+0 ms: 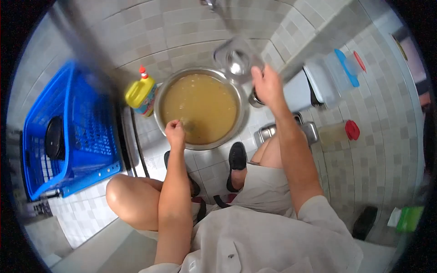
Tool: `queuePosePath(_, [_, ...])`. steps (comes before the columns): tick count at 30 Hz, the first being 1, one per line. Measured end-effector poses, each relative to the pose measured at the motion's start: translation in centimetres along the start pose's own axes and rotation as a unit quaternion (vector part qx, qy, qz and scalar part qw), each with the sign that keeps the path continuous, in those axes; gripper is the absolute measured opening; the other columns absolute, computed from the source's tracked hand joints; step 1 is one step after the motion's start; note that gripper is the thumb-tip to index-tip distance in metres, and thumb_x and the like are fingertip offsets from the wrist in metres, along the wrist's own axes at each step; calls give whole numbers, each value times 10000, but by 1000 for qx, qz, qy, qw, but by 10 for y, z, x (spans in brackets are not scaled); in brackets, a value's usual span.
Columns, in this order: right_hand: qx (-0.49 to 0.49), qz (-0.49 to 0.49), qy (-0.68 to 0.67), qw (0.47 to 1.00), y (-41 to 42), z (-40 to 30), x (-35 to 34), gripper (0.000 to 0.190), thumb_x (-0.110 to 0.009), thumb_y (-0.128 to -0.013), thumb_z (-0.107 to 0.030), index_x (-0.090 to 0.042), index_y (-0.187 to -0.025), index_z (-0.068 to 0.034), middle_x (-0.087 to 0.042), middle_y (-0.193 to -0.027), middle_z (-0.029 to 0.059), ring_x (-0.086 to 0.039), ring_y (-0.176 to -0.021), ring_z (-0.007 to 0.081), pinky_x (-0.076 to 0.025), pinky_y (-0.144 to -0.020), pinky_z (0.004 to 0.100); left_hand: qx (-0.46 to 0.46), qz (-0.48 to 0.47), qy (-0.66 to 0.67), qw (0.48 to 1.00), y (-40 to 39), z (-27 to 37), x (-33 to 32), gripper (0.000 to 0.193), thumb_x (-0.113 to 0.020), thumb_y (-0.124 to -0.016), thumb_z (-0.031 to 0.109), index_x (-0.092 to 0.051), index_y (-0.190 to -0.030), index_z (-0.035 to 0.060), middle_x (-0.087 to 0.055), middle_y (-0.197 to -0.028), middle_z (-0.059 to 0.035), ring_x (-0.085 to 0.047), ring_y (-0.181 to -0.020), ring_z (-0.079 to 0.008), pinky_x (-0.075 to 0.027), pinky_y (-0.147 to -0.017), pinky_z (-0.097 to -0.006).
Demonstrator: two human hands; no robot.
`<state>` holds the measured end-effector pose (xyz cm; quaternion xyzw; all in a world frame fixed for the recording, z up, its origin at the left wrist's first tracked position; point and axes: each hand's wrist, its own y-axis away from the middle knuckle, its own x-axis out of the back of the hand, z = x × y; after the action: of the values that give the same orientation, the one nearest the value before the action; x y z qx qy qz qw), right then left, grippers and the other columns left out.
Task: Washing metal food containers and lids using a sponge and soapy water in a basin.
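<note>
A round metal basin (241, 99) of cloudy yellowish water stands on the tiled floor before me. My left hand (175, 132) is at its near left rim, fingers curled around a small greyish thing (187, 125), blurred, perhaps a scouring pad. Above the basin's far right edge, a clear, see-through container (228, 51) is tilted in the grip of my right hand (268, 84); motion blurs its outline. Below that hand a metal cup (254, 99) stands on the floor, partly hidden.
Left of the basin is a yellow detergent bottle (142, 95) with a red cap, then a blue plastic basket (70, 136) holding a dark item. Along the right wall are metal trays (268, 132), stacked plastic containers (333, 75) and a red-lidded container (336, 132). A tap (209, 4) juts from the wall.
</note>
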<state>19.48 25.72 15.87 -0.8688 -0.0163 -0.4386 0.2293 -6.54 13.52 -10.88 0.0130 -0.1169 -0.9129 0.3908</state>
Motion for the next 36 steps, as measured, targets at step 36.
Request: queuePosePath(36, [-511,-29,66,856,247,236,-61,266,-568,-805,-222,-585,-926,15,-625,-919,277,-614,-883,422,-478,-793,505,-185,-311,-312,878,25,296,-15,246,-571,-904,221,-615,-1029,13,-620,-918,-56,-592,-780,-126,-494,-616,-247])
